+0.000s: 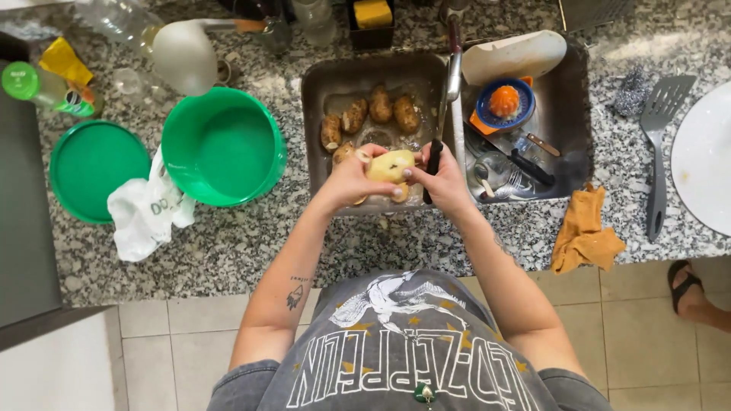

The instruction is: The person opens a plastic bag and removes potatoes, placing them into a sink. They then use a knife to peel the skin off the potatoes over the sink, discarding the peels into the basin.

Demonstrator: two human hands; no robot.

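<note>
My left hand grips a partly peeled yellow potato over the front edge of the left sink basin. My right hand holds a black-handled peeler against the potato's right side. Several unpeeled brown potatoes lie in the basin behind my hands.
The right basin holds dishes, knives, a white board and an orange half on a blue juicer. A green bowl, green lid and white bag sit left. Orange cloth, spatula, white plate right. Another person's sandalled foot stands at the far right.
</note>
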